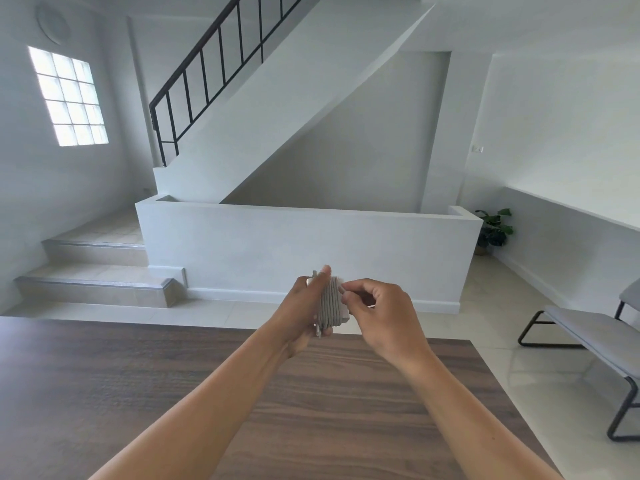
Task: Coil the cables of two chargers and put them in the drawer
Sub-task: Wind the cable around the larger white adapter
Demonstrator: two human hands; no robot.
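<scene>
A white charger (331, 301) with its grey-white cable wound in several turns around the block is held up above the far edge of the wooden table (242, 393). My left hand (300, 308) grips the block from the left, thumb along its top. My right hand (379, 311) pinches the cable's end at the right side of the coil. A small plug tip shows below the block. No second charger and no drawer are in view.
Beyond the table lie a tiled floor, a low white wall (308, 251) and stairs with a black railing (207, 81). A grey bench (595, 337) stands at the right, a potted plant (493, 232) in the far corner.
</scene>
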